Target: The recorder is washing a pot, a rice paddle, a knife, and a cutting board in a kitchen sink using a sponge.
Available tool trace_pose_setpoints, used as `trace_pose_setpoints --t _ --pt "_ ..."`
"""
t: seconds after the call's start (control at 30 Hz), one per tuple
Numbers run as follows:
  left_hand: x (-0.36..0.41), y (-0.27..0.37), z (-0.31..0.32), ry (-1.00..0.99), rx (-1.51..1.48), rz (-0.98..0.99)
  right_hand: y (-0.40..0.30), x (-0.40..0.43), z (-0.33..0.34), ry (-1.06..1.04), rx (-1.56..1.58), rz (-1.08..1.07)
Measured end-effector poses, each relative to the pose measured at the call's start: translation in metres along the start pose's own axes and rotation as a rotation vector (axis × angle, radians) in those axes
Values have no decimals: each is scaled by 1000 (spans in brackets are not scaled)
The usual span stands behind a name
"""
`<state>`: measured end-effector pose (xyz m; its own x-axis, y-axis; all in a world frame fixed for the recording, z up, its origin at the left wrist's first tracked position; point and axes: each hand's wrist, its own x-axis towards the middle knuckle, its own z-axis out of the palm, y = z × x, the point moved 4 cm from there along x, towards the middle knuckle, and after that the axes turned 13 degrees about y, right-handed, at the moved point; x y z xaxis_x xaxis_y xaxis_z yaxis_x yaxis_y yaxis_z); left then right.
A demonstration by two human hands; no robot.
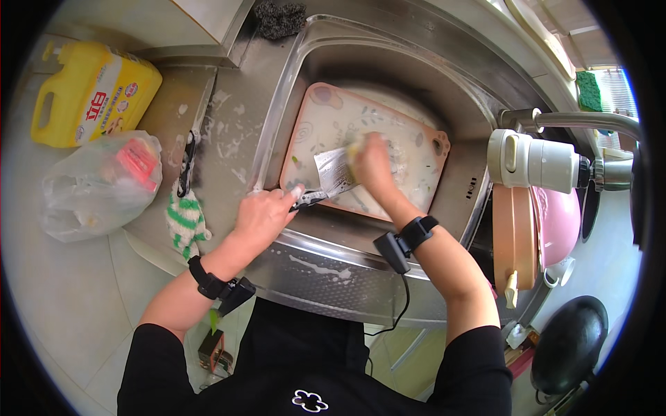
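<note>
My left hand (264, 216) grips the black handle of a kitchen cleaver (333, 170) over the near edge of the sink (281, 119). Its broad metal blade is wet with suds and reaches over a cutting board. In my right hand (375, 164), blurred, is a yellowish sponge or cloth (354, 156), held against the right end of the blade and hiding part of it. The cutting board (364, 112), pale with a pink rim and printed pattern, lies in the sink below both hands. Foam and small green scraps are on it.
A soapy black-handled utensil (186, 164) and a green-striped cloth (187, 223) lie left. Beyond are a yellow detergent jug (99, 93) and a plastic bag (101, 187). The faucet (536, 158) juts in from the right, near basins (512, 234) and a black wok (570, 343).
</note>
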<state>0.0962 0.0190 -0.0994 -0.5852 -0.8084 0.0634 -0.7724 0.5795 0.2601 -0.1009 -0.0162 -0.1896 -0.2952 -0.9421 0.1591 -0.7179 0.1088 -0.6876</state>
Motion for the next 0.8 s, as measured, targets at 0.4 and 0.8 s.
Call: trace_pose_setpoints --t 0.4,0.8 --pt "8 5 0 -24 -5 -23 71 1 -18 171 -222 -14" --pt "11 15 -14 -196 -172 -282 -16 -85 -54 70 938 1270"
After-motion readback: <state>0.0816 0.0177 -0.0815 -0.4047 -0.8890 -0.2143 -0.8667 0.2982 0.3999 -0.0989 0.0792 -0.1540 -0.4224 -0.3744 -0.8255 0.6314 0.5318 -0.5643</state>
